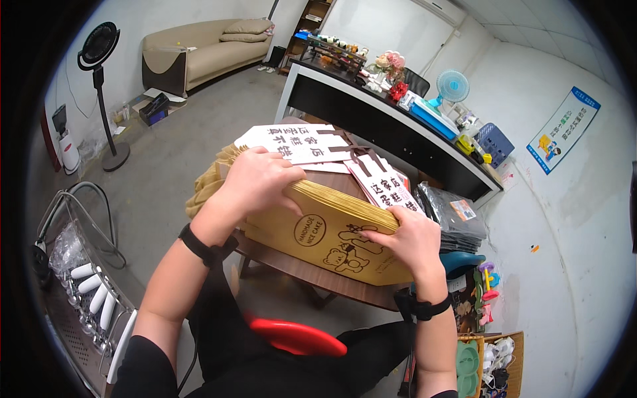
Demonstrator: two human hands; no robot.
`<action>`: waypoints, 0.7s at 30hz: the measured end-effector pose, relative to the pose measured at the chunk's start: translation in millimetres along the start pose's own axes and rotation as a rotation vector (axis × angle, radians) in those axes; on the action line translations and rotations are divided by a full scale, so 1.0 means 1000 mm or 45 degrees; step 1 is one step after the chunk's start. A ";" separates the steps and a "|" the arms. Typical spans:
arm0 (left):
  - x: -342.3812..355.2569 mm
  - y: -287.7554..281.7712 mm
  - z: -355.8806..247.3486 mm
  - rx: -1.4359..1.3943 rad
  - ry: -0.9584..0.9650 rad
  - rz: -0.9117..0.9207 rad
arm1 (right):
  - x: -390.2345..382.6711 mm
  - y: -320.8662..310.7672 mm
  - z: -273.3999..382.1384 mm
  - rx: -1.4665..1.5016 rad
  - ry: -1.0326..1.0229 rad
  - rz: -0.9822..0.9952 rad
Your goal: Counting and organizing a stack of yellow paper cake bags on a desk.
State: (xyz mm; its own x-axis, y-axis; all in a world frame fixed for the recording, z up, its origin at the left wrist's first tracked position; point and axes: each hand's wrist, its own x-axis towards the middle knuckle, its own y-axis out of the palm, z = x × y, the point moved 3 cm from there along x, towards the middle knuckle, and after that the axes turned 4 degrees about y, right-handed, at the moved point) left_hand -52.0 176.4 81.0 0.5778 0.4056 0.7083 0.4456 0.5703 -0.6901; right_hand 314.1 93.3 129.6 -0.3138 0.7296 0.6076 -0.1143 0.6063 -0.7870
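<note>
At the centre of the frame, the left hand (pixel 255 180) lies curled over the top edge of a thick stack of yellow-brown paper bags (pixel 332 232), its fingers pressed down into the bag edges and its thumb on the printed front face. The right hand (pixel 410 235) grips the same stack at its lower right end, fingers hooked over the top edges and thumb against the front, so both hands clasp the stack between them. The frontmost bag shows a round stamp and a cartoon bear drawing. The stack stands on edge on a small round wooden table (pixel 312 272) in the middle of the frame, leaning slightly away from the person. Just behind it, toward the upper centre, lie white cardboard boxes (pixel 302 142) with red lettering and dark ribbon handles. Right of the table sits a pile of dark plastic packets (pixel 454 222). A red object (pixel 295 337) rests on the person's lap at the lower centre. In the upper left stand a black pedestal fan (pixel 99 50) and a beige sofa (pixel 199 53); a dark counter (pixel 371 119) crosses the upper right.
</note>
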 end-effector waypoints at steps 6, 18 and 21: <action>0.033 -0.020 -0.002 0.032 0.014 -0.027 | 0.019 -0.020 -0.014 -0.014 0.062 0.010; 0.023 0.006 0.007 -0.169 0.004 0.020 | 0.011 0.009 -0.016 0.110 0.055 -0.038; 0.034 0.007 0.000 -0.032 -0.034 0.156 | 0.010 0.010 -0.021 0.131 0.115 0.075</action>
State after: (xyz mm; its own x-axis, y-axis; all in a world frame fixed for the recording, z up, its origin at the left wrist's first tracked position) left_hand -29.2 194.0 100.8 0.6107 0.4904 0.6217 0.3899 0.4971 -0.7751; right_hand 329.4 112.6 130.0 -0.2369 0.7913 0.5637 -0.1956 0.5295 -0.8254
